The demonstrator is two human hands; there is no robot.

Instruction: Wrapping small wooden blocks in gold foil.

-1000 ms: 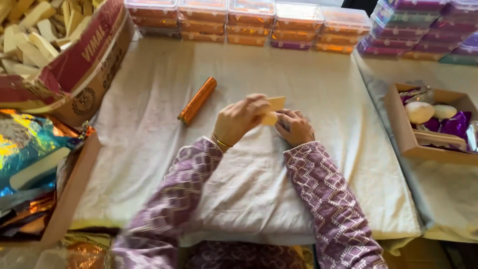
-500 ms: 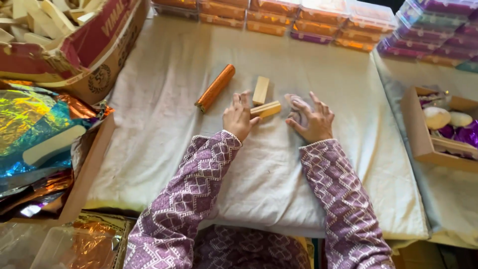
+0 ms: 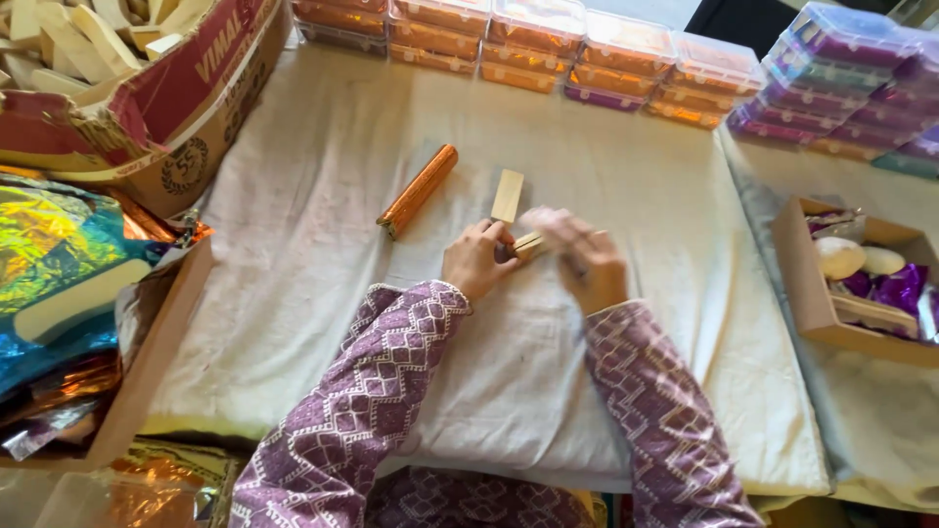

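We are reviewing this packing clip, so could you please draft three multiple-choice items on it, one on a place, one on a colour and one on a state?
1. Where does the orange foil-wrapped stick lie?
A. On the white cloth, left of the hands
B. In the box with purple wrappers
C. On the clear boxes

2. What colour are the sleeves?
A. Green
B. Purple patterned
C. Plain black

3. What is the bare wooden block doing?
A. Stands upright
B. Lies flat, untouched
C. Held aloft

Answers: 1 A, it rests on the cloth; 2 B, both arms show it; 3 B, the left hand and right hand close on another block.
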